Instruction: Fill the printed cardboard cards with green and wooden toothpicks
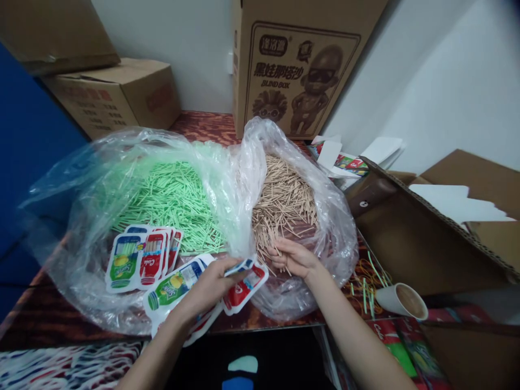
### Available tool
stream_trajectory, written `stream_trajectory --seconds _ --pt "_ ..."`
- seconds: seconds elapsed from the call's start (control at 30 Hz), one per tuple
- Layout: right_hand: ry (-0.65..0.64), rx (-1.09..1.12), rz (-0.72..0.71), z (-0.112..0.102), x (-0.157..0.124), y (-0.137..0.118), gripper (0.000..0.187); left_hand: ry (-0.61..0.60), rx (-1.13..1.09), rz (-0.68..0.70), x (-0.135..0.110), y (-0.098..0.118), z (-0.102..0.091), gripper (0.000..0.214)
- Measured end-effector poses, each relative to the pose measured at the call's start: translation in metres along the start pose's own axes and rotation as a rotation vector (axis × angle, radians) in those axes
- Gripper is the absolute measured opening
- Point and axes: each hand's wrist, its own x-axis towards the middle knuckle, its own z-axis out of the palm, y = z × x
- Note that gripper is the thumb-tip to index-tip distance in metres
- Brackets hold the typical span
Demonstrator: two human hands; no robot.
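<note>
My left hand (213,284) is closed on several flat bottle-shaped packets (176,287), printed in green Sprite and red Cola designs. My right hand (296,257) curls its fingers around a few thin brown sticks at the front of a brown stick heap (286,189). That heap lies in an opened clear plastic bag (335,233). To its left, a second clear bag (89,200) holds a large pile of light green sticks (174,200). A fanned stack of filled packets (142,257) rests at the front of the green pile, left of my left hand.
A tall printed carton (296,70) stands behind the bags, with another cardboard box (122,95) at back left. On the right are an open carton (422,233), a tipped paper cup (402,301), rubber bands and loose green sticks (368,295). Folded printed cards (349,162) lie behind.
</note>
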Motion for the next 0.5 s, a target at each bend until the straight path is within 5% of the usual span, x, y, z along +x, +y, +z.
stream_trajectory --seconds 0.2,0.5 --pt "-0.151 0.13 0.061 0.011 -0.008 0.008 0.02 0.213 -0.434 -0.098 0.033 0.012 -0.002 0.028" --pt "-0.177 0.193 0.101 0.019 -0.009 0.031 0.021 0.173 -0.497 -0.068 0.074 0.016 0.014 0.036"
